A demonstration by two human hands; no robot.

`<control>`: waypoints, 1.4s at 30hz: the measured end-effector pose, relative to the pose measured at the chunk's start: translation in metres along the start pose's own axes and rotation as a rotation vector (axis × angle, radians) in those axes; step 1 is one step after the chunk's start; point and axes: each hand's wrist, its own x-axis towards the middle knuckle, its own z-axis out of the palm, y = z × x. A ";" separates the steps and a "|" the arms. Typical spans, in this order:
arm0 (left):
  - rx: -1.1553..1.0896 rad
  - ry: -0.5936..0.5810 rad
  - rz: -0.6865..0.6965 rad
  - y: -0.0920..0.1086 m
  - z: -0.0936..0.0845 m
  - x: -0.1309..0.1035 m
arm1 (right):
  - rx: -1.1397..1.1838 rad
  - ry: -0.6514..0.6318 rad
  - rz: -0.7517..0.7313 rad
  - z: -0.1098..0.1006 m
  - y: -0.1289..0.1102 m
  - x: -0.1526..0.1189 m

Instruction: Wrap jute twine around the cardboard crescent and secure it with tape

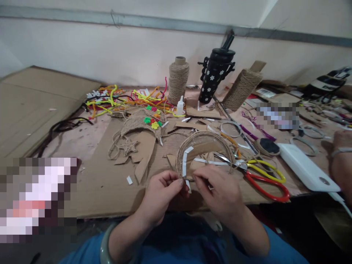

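My left hand (162,192) pinches the near left edge of a twine-wrapped ring (180,156) between thumb and fingers. White strips of tape (184,163) show along that side of the ring. Just to the right, my right hand (220,187) has its fingertips pressed together near the ring's lower edge; what sits between them is too small to make out. Scissors (266,187) with one red and one yellow handle lie beside the right hand, blades toward the ring. A twine-wrapped crescent (132,124) with bright flowers and a twine star (128,146) lie behind, to the left.
Two twine spools (178,79) (243,88) stand behind, with a black flowered vase (211,80) between them. A small glue bottle (180,107), colourful pipe cleaners (132,97), cardboard scraps and a white power bank (308,167) surround the work. Another person's hand (342,141) rests far right.
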 end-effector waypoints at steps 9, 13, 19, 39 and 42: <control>0.036 0.021 0.004 -0.002 -0.002 0.001 | -0.003 -0.120 0.016 0.002 -0.006 0.000; 0.051 0.039 0.033 -0.003 -0.003 0.001 | -0.030 -0.143 -0.003 0.004 -0.006 0.001; 0.154 0.055 0.127 -0.004 -0.003 0.002 | -0.069 -0.206 -0.008 0.001 -0.003 0.005; 0.200 0.045 0.153 -0.007 -0.007 -0.001 | -0.151 -0.277 0.009 -0.003 -0.001 0.009; 0.225 0.060 0.148 -0.008 -0.008 -0.002 | -0.186 -0.290 0.015 -0.002 -0.002 0.011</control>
